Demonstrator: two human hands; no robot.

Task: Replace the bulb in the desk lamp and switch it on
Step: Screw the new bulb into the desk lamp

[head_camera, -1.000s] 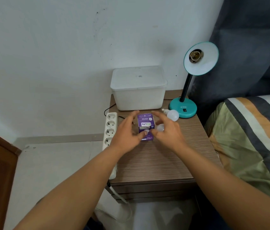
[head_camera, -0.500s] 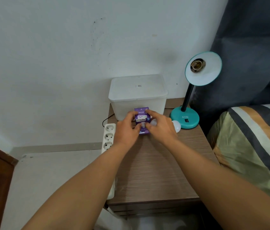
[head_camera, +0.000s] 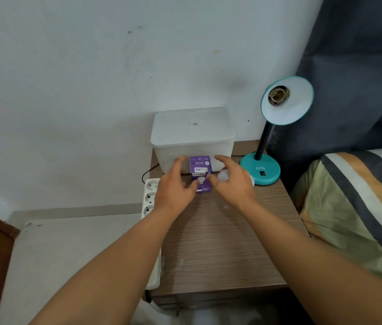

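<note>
While both hands close around the purple bulb box, the left hand pinches its left side between thumb and fingers, and the right hand has thumb and forefinger on its right side with a white bulb tucked under the remaining fingers. That bulb looks light, smooth and breakable, so I judge it best held by its round globe with a gentle, wrapping grip, leaving the screw base free. The thin card of the box would likely crush if squeezed. Just behind the box stands a lidded white container. To the box's right is the teal desk lamp, its socket empty; another white bulb peeks out just beside the lamp's base. Left of the box, a power strip hangs by the nightstand.
</note>
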